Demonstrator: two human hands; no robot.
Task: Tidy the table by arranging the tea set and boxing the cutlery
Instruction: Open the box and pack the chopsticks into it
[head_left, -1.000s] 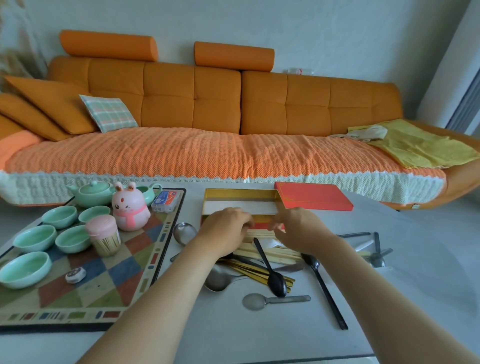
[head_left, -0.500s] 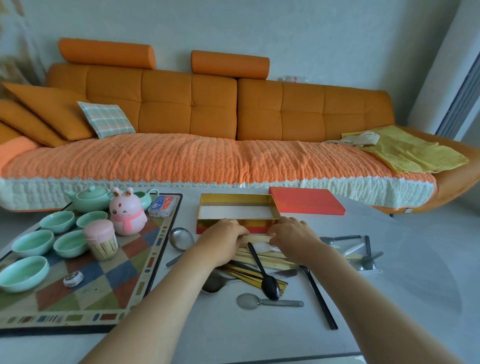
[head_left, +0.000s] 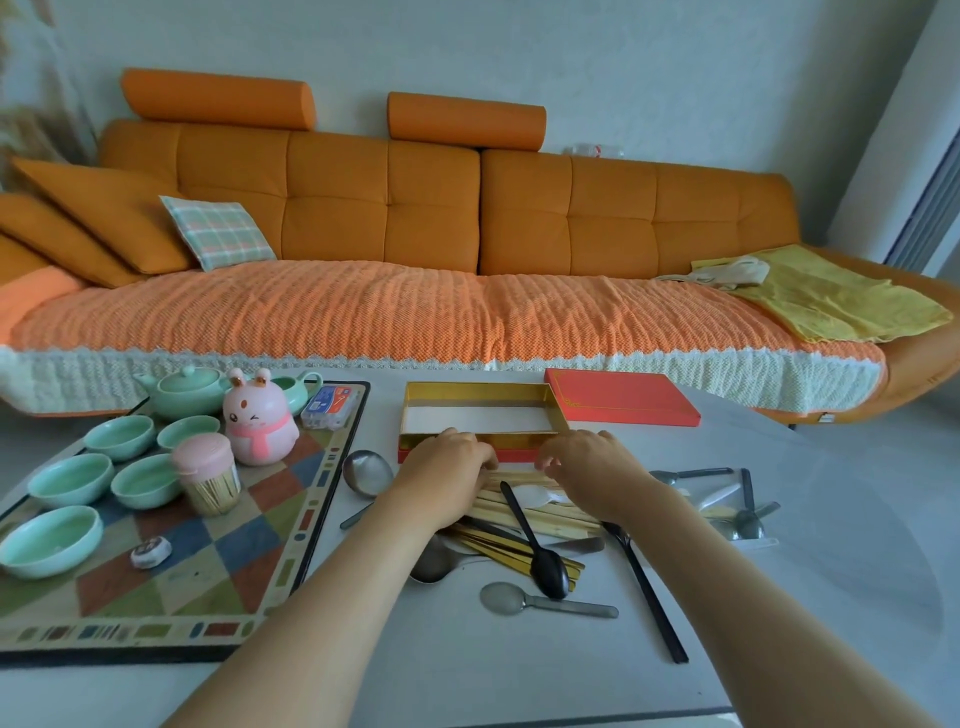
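An open red box (head_left: 480, 387) with a gold lining sits mid-table, its red lid (head_left: 621, 402) beside it on the right. Just in front of it lies a bundle of wooden chopsticks (head_left: 530, 514). My left hand (head_left: 447, 467) and my right hand (head_left: 587, 462) curl over the bundle's far end, close together at the box's front wall. A black spoon (head_left: 545, 561), a metal spoon (head_left: 519, 600), a ladle (head_left: 366, 473) and a long black utensil (head_left: 649, 597) lie around them. A green teapot (head_left: 184, 389) and several green cups (head_left: 70, 478) stand on the chequered mat (head_left: 208, 545).
A pink rabbit figure (head_left: 260, 421), a toothpick jar (head_left: 208, 478), a small card box (head_left: 330, 405) and a green pitcher (head_left: 296, 387) share the mat. More cutlery in a clear wrapper (head_left: 727, 499) lies at the right. An orange sofa (head_left: 415, 234) stands behind the table.
Both hands stay on the wooden chopsticks at the box's front wall. The view has shifted slightly; nothing on the table has visibly moved.
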